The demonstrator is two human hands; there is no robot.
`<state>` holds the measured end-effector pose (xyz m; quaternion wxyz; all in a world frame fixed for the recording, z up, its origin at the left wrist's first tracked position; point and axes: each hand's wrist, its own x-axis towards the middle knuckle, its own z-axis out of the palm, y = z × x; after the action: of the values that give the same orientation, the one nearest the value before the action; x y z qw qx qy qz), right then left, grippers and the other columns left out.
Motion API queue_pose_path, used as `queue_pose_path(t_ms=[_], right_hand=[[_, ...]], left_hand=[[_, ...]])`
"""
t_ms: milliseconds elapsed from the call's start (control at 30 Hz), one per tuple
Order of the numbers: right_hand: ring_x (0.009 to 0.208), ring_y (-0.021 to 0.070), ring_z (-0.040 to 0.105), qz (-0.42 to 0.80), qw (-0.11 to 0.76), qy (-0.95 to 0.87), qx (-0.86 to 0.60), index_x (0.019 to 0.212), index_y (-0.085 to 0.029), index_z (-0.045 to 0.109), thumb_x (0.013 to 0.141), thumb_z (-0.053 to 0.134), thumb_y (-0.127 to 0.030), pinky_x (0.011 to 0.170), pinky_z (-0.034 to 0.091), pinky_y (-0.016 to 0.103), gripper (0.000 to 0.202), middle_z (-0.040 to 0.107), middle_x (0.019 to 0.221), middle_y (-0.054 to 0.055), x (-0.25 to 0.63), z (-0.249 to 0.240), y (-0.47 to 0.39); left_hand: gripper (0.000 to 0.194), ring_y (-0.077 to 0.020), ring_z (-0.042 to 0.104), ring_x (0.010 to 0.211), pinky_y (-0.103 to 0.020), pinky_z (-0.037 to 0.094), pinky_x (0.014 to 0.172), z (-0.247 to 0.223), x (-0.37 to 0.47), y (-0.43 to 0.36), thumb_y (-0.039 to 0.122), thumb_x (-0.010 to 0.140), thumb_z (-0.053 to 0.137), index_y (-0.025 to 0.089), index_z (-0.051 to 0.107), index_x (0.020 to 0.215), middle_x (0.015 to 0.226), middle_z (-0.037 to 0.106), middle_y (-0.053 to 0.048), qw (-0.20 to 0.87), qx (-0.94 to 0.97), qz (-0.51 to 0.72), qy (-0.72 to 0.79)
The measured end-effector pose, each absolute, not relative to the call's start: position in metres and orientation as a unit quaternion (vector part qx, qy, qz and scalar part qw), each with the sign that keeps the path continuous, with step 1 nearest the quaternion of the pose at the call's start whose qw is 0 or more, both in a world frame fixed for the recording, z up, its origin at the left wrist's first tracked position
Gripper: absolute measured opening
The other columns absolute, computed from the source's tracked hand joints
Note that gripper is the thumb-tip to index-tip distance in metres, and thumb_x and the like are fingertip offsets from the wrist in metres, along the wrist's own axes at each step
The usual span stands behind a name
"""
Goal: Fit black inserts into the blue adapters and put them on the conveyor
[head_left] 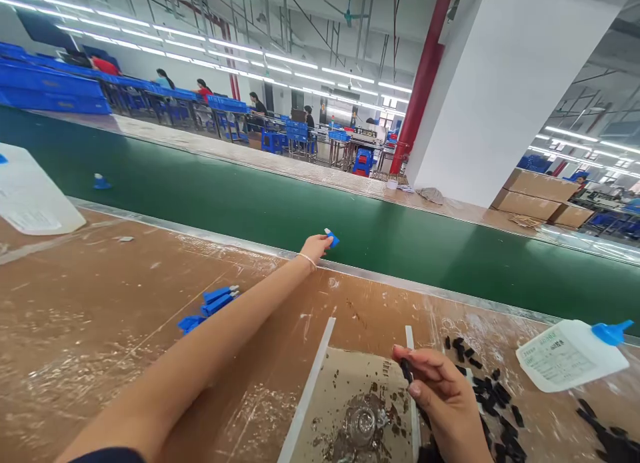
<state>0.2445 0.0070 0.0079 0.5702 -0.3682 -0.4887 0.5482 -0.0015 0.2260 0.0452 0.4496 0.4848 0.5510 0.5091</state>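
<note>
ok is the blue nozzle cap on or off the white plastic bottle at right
On: blue nozzle cap seated on the bottle.

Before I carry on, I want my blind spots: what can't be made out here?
All in the head view:
- Black piece: partly covered by the right hand's fingers.
- Blue piece: its near side, behind the left hand's grip.
- Blue pile: its full count, pieces overlapping beside the forearm.
- White container: cut off by the left edge.
- Bottle: label's fine print too small.
</note>
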Motion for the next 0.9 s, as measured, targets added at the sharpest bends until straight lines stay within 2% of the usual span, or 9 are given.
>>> queue_pose_path(t_ms=[67,167,200,333,467,633,900], right_hand=[[0.107,0.0209,0.068,0.543,0.593,-0.478,-0.352,0.094,-0.03,0.073,0.076,0.085,-0.041,0.09,0.055,0.027,0.025,0.073,0.112,0.004,0.246,0.011,0.004],[0.108,0.0246,0.067,0.525,0.601,-0.494,-0.346,0.09,-0.028,0.072,0.076,0.085,-0.04,0.09,0.056,0.032,0.022,0.072,0.112,0.006,0.245,0.015,-0.002],[0.108,0.0255,0.067,0.519,0.595,-0.512,-0.339,0.09,-0.028,0.072,0.077,0.084,-0.039,0.091,0.055,0.034,0.021,0.073,0.112,0.006,0.245,0.016,-0.003],[0.105,0.0242,0.069,0.494,0.556,-0.598,-0.3,0.093,-0.03,0.074,0.083,0.08,-0.035,0.09,0.057,0.034,0.012,0.074,0.106,0.006,0.239,0.019,-0.006],[0.102,0.0237,0.07,0.461,0.555,-0.623,-0.3,0.093,-0.03,0.076,0.085,0.078,-0.036,0.087,0.059,0.034,0.011,0.074,0.106,0.007,0.233,0.021,-0.006],[0.107,0.0213,0.068,0.428,0.549,-0.649,-0.307,0.098,-0.034,0.076,0.088,0.075,-0.037,0.092,0.056,0.031,0.01,0.074,0.109,0.004,0.234,0.022,-0.003],[0.112,0.0223,0.065,0.414,0.502,-0.692,-0.313,0.102,-0.038,0.075,0.091,0.071,-0.036,0.099,0.053,0.035,0.012,0.07,0.116,0.001,0.239,0.015,-0.001]], left_hand=[[0.031,-0.0172,0.063,0.085,-0.034,0.053,0.076,0.042,0.017,0.182,0.041,0.09,0.063,0.012,0.063,0.099,0.097,0.067,-0.007,0.54,0.491,0.476,0.49],[0.042,-0.0198,0.064,0.082,-0.03,0.049,0.072,0.03,0.035,0.099,0.046,0.07,0.08,0.01,0.067,0.086,0.085,0.069,-0.01,0.646,0.489,0.42,0.409],[0.046,-0.0188,0.063,0.079,-0.028,0.047,0.07,0.026,0.038,0.073,0.051,0.068,0.08,0.011,0.068,0.087,0.082,0.069,-0.009,0.678,0.481,0.406,0.379],[0.045,-0.0133,0.059,0.078,-0.023,0.043,0.072,0.018,0.047,0.01,0.047,0.068,0.083,0.014,0.072,0.097,0.089,0.068,-0.007,0.787,0.392,0.4,0.261],[0.044,-0.0129,0.058,0.076,-0.024,0.044,0.073,0.016,0.048,0.005,0.045,0.068,0.084,0.017,0.074,0.1,0.09,0.067,-0.005,0.797,0.373,0.408,0.244],[0.045,-0.0139,0.058,0.077,-0.025,0.044,0.074,0.014,0.044,0.009,0.048,0.068,0.083,0.016,0.073,0.098,0.087,0.066,-0.005,0.786,0.395,0.399,0.257],[0.048,-0.0129,0.055,0.075,-0.024,0.043,0.072,0.012,0.045,0.006,0.05,0.069,0.082,0.016,0.072,0.1,0.085,0.064,-0.004,0.786,0.402,0.396,0.254]])
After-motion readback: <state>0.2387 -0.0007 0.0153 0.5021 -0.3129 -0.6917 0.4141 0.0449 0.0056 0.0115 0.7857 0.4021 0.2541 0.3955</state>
